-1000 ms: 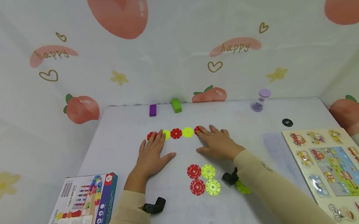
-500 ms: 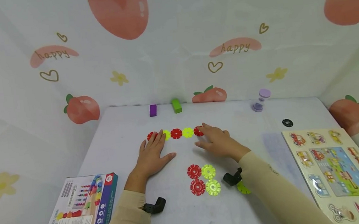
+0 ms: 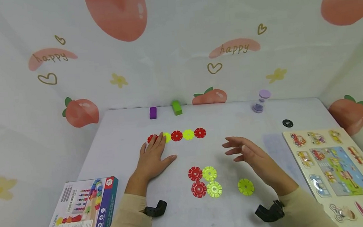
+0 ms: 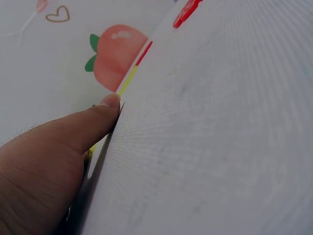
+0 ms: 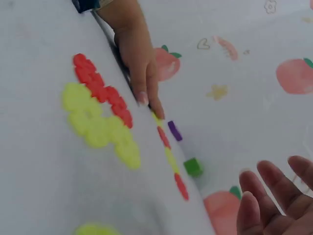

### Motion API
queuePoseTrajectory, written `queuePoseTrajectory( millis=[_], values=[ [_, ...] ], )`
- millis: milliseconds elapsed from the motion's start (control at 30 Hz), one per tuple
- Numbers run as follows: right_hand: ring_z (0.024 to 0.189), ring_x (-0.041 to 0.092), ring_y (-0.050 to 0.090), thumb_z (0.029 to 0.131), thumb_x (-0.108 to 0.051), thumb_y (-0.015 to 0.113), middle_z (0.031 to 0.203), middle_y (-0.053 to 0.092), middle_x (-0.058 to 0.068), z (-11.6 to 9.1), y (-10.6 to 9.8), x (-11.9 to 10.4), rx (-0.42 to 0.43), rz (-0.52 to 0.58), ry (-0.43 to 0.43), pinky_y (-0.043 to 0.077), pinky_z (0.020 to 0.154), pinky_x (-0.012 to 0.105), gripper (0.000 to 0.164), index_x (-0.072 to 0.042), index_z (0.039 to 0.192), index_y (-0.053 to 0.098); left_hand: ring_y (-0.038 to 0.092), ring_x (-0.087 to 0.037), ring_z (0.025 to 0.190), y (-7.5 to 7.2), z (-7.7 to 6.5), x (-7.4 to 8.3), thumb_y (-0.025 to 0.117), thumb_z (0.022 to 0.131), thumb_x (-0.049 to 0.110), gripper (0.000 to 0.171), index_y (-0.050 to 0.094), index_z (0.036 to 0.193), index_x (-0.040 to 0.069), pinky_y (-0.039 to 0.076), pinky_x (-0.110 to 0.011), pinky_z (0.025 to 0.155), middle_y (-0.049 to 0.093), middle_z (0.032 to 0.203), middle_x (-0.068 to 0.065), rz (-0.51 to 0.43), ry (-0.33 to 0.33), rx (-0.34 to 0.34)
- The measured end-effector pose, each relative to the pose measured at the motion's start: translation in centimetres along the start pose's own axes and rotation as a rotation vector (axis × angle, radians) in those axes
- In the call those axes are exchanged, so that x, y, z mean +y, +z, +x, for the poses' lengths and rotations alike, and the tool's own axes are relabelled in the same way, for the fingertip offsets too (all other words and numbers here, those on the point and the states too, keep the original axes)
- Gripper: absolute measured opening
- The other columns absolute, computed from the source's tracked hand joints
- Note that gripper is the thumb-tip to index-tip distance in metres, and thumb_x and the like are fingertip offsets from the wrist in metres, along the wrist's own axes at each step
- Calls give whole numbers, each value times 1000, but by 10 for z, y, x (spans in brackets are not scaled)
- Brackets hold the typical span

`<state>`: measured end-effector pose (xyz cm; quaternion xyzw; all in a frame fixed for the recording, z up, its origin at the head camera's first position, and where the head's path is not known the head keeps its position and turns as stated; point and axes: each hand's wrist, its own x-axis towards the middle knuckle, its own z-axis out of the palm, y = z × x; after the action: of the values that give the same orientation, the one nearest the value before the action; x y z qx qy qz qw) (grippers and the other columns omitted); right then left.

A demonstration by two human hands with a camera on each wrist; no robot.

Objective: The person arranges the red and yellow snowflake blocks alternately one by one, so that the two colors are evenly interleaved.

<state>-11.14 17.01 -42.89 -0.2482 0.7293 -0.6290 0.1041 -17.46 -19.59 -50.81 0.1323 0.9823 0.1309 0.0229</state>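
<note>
A row of flat notched discs lies across the table, red and yellow by turns, with a red disc (image 3: pixel 200 132) at its right end and a yellow disc (image 3: pixel 188 134) beside it. My left hand (image 3: pixel 153 159) rests palm down on the left end, its fingers covering parts of a red and a yellow disc. In the left wrist view only its thumb (image 4: pixel 93 122) and the side of the hand show. My right hand (image 3: pixel 255 159) hovers over the table, right of the row, fingers loosely bent and holding nothing.
Nearer me lie two red discs (image 3: pixel 195 173), two yellow discs (image 3: pixel 210 173) and a lone yellow disc (image 3: pixel 246 187). Behind stand a purple block (image 3: pixel 153 113), a green block (image 3: pixel 176 107) and an hourglass (image 3: pixel 260 102). A box (image 3: pixel 80 216) and a picture puzzle (image 3: pixel 335 165) flank the table.
My right hand has lifted off the right-end red disc and moved right and towards me, uncovering that disc and the lone yellow one. The left hand stays in place.
</note>
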Motion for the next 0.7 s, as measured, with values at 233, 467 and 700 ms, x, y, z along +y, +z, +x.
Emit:
queuePoseTrajectory(
  millis=[233,467,700],
  values=[
    [116,40,49,100,-7,44,135,47,18,-58,-5,30,66,-28,146,48,88,37,50,-16,148,33,2,-23,144,-1,-2,0,43,83,75,94,18,154,19,-1,-57,110,9,159,3,7,-1,1],
    [109,14,50,81,-33,77,122,53,-8,-78,2,52,95,-463,224,45,87,30,57,-23,132,54,2,-23,144,-2,-2,1,45,83,73,93,18,154,19,-1,-57,110,8,159,3,-1,-2,3],
    [101,13,42,77,-20,81,107,50,-13,-73,9,45,50,-650,221,40,84,34,30,-28,100,63,2,-22,144,-1,-1,1,45,84,73,93,19,154,19,-1,-57,110,9,159,4,-4,-5,1]
  ],
)
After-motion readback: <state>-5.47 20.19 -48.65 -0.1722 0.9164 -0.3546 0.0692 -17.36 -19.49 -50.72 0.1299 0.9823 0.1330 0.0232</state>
